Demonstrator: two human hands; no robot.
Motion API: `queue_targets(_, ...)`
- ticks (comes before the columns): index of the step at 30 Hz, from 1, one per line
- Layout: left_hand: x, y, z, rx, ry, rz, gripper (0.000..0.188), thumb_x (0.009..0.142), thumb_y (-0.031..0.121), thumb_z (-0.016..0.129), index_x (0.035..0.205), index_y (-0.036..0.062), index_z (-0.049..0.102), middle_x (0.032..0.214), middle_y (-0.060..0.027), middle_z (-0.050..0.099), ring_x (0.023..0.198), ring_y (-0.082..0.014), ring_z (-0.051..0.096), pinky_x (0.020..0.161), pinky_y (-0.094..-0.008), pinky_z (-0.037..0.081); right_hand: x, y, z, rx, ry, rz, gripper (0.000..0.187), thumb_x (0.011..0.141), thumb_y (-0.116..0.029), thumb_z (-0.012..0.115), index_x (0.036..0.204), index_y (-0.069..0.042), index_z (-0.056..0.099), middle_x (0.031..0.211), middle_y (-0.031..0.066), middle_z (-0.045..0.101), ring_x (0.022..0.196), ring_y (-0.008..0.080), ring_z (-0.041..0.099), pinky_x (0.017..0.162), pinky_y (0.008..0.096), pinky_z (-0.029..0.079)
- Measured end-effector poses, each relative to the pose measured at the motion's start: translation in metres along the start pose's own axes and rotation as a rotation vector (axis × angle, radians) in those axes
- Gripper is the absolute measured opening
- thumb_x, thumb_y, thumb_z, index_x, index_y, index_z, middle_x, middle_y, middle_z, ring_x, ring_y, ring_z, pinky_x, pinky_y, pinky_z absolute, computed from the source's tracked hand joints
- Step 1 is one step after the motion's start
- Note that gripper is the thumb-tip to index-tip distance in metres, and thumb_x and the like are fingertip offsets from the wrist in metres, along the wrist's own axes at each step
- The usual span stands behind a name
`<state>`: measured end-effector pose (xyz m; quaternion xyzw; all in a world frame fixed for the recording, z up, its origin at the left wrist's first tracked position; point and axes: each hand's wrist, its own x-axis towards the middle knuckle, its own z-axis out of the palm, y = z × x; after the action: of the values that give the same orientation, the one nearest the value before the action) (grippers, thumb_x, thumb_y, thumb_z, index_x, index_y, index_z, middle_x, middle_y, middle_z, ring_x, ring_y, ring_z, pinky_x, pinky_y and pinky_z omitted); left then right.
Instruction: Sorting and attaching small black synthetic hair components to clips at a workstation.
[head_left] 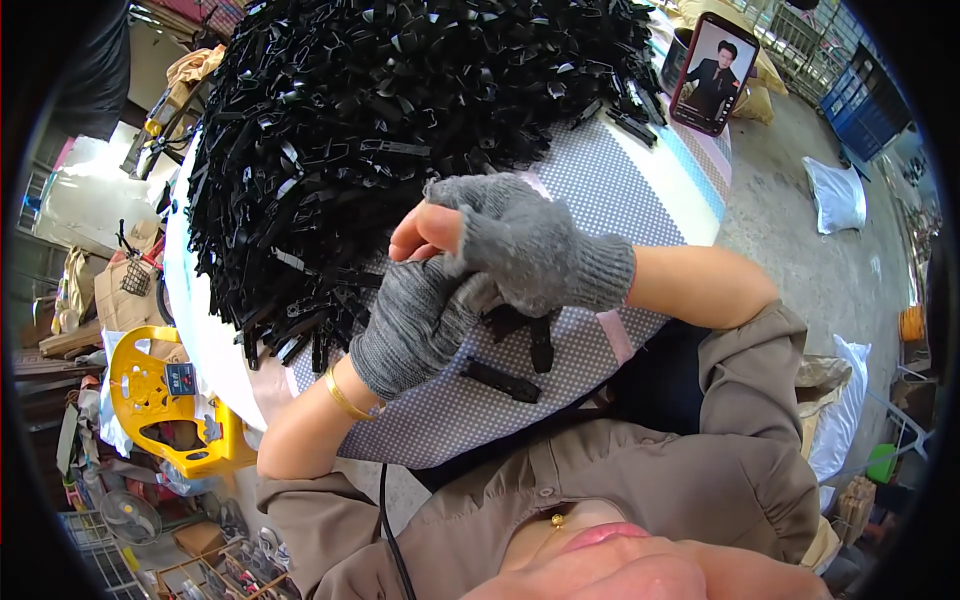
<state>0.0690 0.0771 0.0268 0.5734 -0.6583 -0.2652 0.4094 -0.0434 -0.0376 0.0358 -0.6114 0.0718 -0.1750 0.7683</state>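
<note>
Grey knitted gloves cover both hands, and we see bare fingertips poking out. A huge pile (370, 110) of small black plastic pieces fills the far part of the table (430, 430), just past the hands. Two loose pieces (500, 380) lie on the dotted cloth near the person, close to the table's edge.

We think some pieces could fall. The pile is tall and spreads close to the left edge, so a bump might make it slide. The loose pieces could get swept off if a sleeve (745, 350) or wrist brushes them. Knitted wool might also catch on a pointy bit. Over at the far right, a phone (715, 75) stands near the edge, and we guess a knock could tip it.

Now the pose. The left hand (410, 325) comes up from the lower left, its back toward us, with a gold bangle (348, 397) at the wrist. The right hand (535, 245) reaches in from the right and crosses over the left one's fingers. Its own fingers and thumb are bent. We cannot tell if either hand grips anything, because the right hand hides that spot.
</note>
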Motion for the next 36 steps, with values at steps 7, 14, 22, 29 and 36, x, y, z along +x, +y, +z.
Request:
queue_targets(7,0.000,0.016,0.000,0.376,-0.149,0.037,0.020,0.084,0.015,0.059,0.100,0.0033,0.062,0.079,-0.0120,0.064,0.070,-0.0245,0.064,0.064,-0.0314,0.050,0.015,-0.013,-0.044,-0.271,0.045,-0.204,0.049,0.089,-0.046,0.048,0.095,0.000,0.063,0.088,0.0105,0.064,0.072,0.0133,0.061,0.065,0.0250,0.052)
queue_targets(14,-0.013,0.021,0.008,0.451,-0.116,0.170,0.032,0.074,0.024,0.070,0.101,0.0085,0.063,0.086,-0.0097,0.064,0.080,-0.0253,0.063,0.067,-0.0316,0.052,0.014,-0.006,-0.039,-1.303,-0.220,-0.245,0.019,0.079,-0.024,0.064,0.079,-0.005,0.063,0.073,0.0060,0.059,0.068,0.0167,0.058,0.062,0.0309,0.048)
queue_targets(22,-0.020,0.001,-0.072,0.716,0.094,-0.174,0.022,0.076,0.021,0.068,0.095,0.0106,0.066,0.083,-0.0063,0.061,0.072,-0.0223,0.061,0.066,-0.0308,0.050,0.014,-0.008,-0.045,-1.292,-0.400,0.042,0.023,0.076,-0.025,0.063,0.091,-0.007,0.067,0.082,0.0093,0.062,0.081,0.0247,0.060,0.076,0.0364,0.048)
queue_targets(29,-0.044,0.008,-0.077,1.035,-0.233,-0.247,0.035,0.072,0.018,0.067,0.106,0.0143,0.061,0.086,-0.0063,0.056,0.082,-0.0227,0.059,0.072,-0.0327,0.049,0.006,-0.007,-0.038,-1.455,-0.343,-0.034,0.025,0.074,-0.026,0.067,0.090,-0.008,0.065,0.082,0.0075,0.056,0.085,0.0232,0.056,0.078,0.0351,0.044)
queue_targets(36,-0.013,-0.009,-0.052,1.220,-0.349,-0.238,0.028,0.076,0.014,0.060,0.104,0.0184,0.062,0.083,-0.0052,0.055,0.074,-0.0218,0.059,0.064,-0.0336,0.048,0.005,-0.014,-0.039,-1.292,-0.285,-0.108,0.024,0.077,-0.025,0.064,0.092,-0.006,0.062,0.077,0.0078,0.055,0.073,0.0257,0.057,0.069,0.0368,0.046)
